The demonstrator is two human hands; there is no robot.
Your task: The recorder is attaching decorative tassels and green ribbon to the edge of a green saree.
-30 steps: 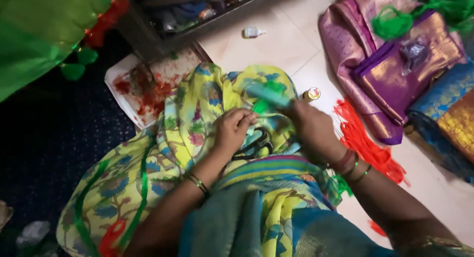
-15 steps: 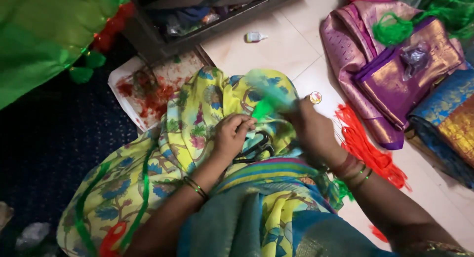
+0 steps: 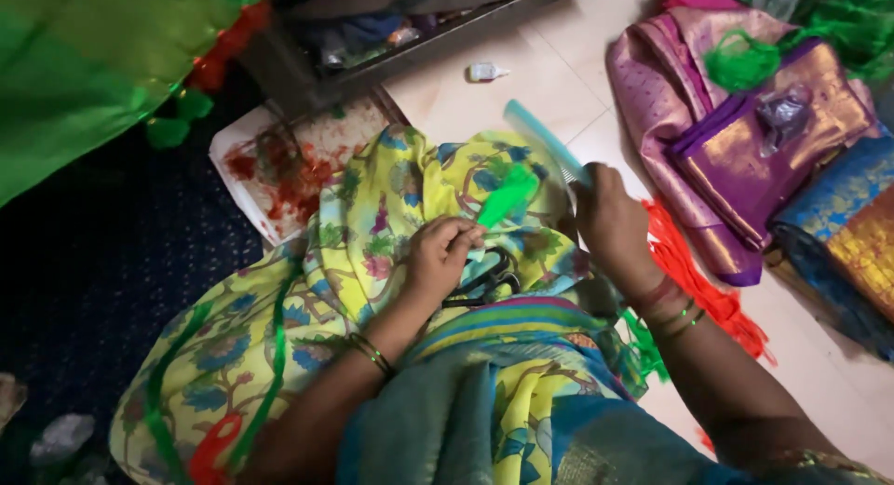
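My left hand (image 3: pixel 440 255) pinches the base of a bright green thread tassel (image 3: pixel 507 196) that points up over a yellow floral cloth (image 3: pixel 372 215) spread on my lap. My right hand (image 3: pixel 610 226) grips a light teal comb (image 3: pixel 545 150), held slanted just right of the tassel, its teeth toward the tassel. Black scissors (image 3: pixel 484 276) lie on the cloth just below my left hand.
A white tray (image 3: pixel 233 154) with red thread scraps sits at the upper left. Folded purple-and-gold and blue fabrics (image 3: pixel 745 159) lie on the tiled floor to the right, with green thread on top. Red-orange threads (image 3: pixel 689 271) lie by my right wrist. A small white bottle (image 3: pixel 484 72) stands farther off.
My right hand has drawn the comb up and to the right, off the tassel. My left hand keeps its pinch on the tassel's base.
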